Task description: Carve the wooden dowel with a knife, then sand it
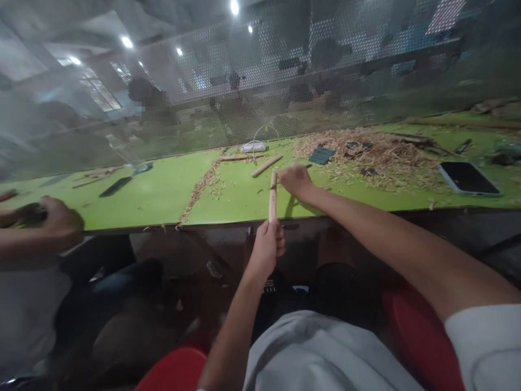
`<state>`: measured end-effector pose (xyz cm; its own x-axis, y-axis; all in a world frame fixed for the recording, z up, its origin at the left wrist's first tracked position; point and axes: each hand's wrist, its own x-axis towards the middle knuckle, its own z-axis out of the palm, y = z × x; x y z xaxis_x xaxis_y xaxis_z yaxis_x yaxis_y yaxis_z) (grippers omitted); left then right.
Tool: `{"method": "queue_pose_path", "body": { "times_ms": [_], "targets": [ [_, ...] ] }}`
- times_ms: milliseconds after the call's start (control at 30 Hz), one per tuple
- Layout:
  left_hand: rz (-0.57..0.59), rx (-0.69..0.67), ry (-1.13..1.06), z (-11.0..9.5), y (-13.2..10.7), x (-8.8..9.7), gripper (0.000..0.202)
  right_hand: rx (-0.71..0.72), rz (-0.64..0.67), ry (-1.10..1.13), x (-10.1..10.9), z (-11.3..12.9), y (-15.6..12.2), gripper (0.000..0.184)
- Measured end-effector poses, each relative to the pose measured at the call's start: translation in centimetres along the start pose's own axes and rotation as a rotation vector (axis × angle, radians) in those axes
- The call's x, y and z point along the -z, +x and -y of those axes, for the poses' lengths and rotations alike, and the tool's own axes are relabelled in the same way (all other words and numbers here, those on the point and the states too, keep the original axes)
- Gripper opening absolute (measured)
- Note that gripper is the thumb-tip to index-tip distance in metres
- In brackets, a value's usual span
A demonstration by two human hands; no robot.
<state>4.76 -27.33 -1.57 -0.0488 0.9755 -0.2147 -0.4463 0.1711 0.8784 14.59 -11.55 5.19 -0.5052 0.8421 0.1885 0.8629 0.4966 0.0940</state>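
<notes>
Stick up at the bench edge.
My left hand (267, 245) is clenched round the wooden stick (272, 196), upright at the green table (163, 190) edge; my right hand (296, 180) curls at its top, maybe gripping a blade.

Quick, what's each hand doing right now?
Left hand: closed around the lower end of the wooden stick.
Right hand: closed at the stick's top end.

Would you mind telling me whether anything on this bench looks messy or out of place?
Wood shavings lie heaped across the green table at the right, half burying a dark pad, and a thinner trail runs to the front edge.
</notes>
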Motion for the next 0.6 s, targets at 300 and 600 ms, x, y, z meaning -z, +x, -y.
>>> {"method": "queue_pose_path", "body": {
  "times_ms": [300,600],
  "targets": [
    [0.08,0.031,-0.012,0.2,-0.2,0.3,0.043,-0.116,-0.065,-0.008,-0.4,-0.9,-1.6,0.042],
    [0.035,-0.01,-0.071,1.2,0.1,0.4,0.045,-0.006,0.06,-0.049,-1.5,2.6,-5.4,0.035]
  ]
}}
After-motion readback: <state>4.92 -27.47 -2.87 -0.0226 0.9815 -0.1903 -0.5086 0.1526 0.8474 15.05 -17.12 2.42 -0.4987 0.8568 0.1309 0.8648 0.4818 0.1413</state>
